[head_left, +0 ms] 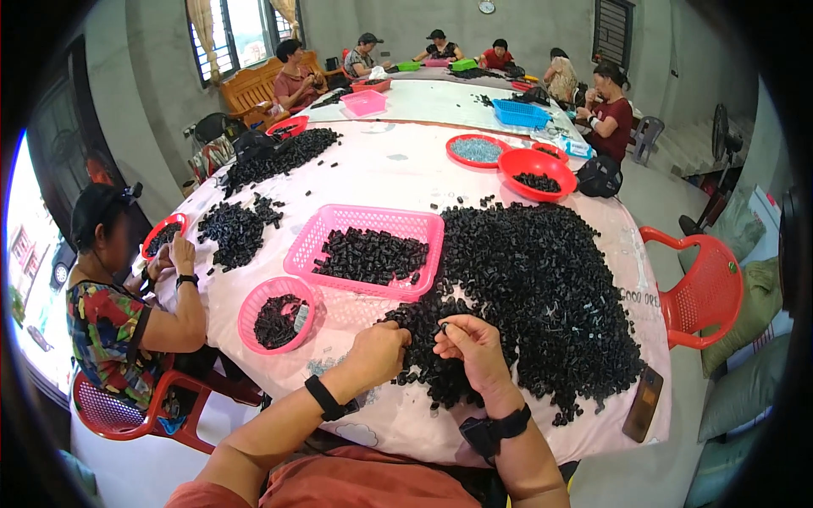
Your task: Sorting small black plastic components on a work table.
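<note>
My right hand [476, 345] is raised over the near edge of a big heap of small black plastic parts [542, 279]. Between its thumb and fingertips it pinches one small black part [444, 328]. Just left of it, my left hand [378, 352] is closed at the heap's edge, with its fingertips against the black parts; what it grips, if anything, is hidden. Beyond my hands stands a pink rectangular basket [292, 254] holding many similar black parts. A round pink basket [246, 317], with darker, thinner black pieces inside, sits left of my left hand.
A phone [644, 404] lies at the table's right edge, near a red plastic chair [699, 292]. Red bowls [555, 186] and a blue basket [521, 113] stand farther back. A person [110, 296] works at the left; several others sit around the far tables.
</note>
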`<state>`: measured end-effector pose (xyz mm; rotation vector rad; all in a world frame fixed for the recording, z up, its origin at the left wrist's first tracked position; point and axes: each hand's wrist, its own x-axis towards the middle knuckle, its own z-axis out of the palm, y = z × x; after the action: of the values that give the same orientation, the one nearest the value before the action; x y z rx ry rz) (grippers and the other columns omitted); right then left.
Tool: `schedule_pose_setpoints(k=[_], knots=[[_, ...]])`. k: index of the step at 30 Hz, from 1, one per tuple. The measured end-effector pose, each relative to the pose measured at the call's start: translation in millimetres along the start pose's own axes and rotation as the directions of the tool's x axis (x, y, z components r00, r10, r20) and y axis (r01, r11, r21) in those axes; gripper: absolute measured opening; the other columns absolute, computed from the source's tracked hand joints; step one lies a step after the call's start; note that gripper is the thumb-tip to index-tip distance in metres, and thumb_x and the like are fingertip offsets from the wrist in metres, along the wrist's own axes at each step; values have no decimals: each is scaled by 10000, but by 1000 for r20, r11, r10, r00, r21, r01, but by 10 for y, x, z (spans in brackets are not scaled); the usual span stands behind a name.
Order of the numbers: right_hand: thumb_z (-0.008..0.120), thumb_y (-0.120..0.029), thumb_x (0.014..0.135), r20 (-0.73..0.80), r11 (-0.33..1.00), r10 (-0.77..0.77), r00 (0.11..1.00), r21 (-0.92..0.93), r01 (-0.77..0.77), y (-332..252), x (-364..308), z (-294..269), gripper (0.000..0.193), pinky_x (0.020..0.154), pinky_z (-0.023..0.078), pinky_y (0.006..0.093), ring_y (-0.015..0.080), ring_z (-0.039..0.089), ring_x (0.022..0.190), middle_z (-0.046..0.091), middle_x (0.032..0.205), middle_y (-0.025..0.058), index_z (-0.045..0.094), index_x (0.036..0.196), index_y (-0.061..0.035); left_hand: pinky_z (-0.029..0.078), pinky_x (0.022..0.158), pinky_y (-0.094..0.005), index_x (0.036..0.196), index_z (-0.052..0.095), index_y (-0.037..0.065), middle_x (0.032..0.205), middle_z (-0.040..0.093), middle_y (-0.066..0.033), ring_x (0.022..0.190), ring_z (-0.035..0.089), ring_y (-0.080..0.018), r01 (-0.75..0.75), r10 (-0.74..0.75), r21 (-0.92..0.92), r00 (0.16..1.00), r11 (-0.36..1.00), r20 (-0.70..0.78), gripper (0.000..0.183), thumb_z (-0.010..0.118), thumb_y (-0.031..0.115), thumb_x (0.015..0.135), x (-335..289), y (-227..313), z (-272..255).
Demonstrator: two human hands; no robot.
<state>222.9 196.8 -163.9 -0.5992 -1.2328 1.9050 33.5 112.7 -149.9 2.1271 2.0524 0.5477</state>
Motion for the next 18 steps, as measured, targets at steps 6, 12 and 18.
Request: schedule_pose_setpoints(k=[6, 12, 18], knots=[[642, -133, 962, -6, 1000, 15, 1000, -13, -15, 13, 19, -25, 164, 656, 572, 246, 130, 695, 721, 718, 879, 65, 677, 1075, -19, 535, 761, -451, 944, 683, 37, 885, 621, -144, 863, 641, -359, -16, 15, 36, 1000, 999, 23, 200, 640, 48, 750, 43, -14, 62], [647, -131, 959, -5, 1000, 15, 1000, -17, -15, 6, 24, -9, 158, 652, 572, 244, 128, 693, 713, 717, 873, 66, 680, 1066, -20, 529, 760, -466, 925, 665, 13, 896, 617, -174, 864, 637, -380, -14, 14, 0, 1000, 1000, 15, 197, 626, 18, 732, 12, -31, 68], [649, -129, 957, -6, 1000, 14, 1000, -17, -14, 7, 19, -15, 156, 647, 566, 238, 126, 693, 712, 718, 868, 65, 681, 1064, -20, 528, 741, -457, 920, 660, 12, 899, 614, -170, 845, 643, -371, -31, 31, -43, 999, 999, 6, 185, 628, 0, 738, -2, -10, 33]])
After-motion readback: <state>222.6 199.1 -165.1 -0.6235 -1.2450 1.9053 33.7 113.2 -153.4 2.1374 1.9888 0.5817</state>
